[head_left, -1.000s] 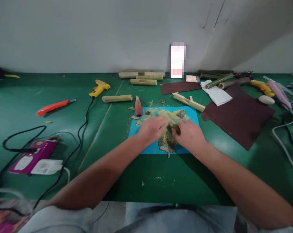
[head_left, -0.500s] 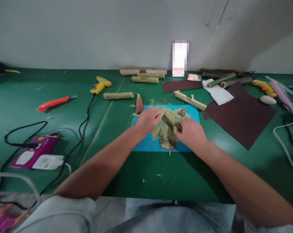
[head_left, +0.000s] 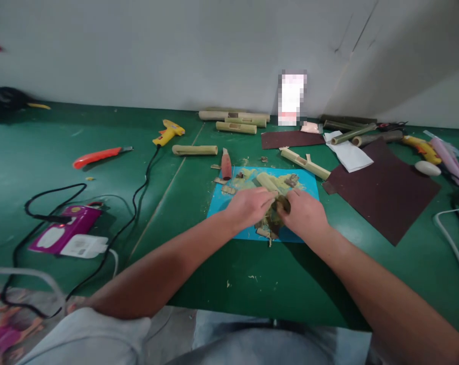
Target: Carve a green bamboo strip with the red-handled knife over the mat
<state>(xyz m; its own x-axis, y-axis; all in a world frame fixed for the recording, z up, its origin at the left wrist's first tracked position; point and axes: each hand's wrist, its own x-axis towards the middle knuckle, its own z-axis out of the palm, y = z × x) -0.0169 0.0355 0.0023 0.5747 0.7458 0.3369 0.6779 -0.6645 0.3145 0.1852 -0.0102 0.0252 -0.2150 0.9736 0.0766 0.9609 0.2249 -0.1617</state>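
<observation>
Head view: the bamboo tube [head_left: 266,182] slants forward-left from the right hand [head_left: 304,211].

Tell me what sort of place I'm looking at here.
Most likely a small craft workshop or workbench: a yellow glue gun and a red-handled cutter lie on the green tabletop, along with cut bamboo pieces.

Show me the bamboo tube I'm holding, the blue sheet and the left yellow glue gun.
Bamboo tube [head_left: 266,182]: head view, on its pale far part.
Blue sheet [head_left: 221,202]: head view, on its bare left side.
Yellow glue gun [head_left: 168,133]: head view, on its body.
</observation>
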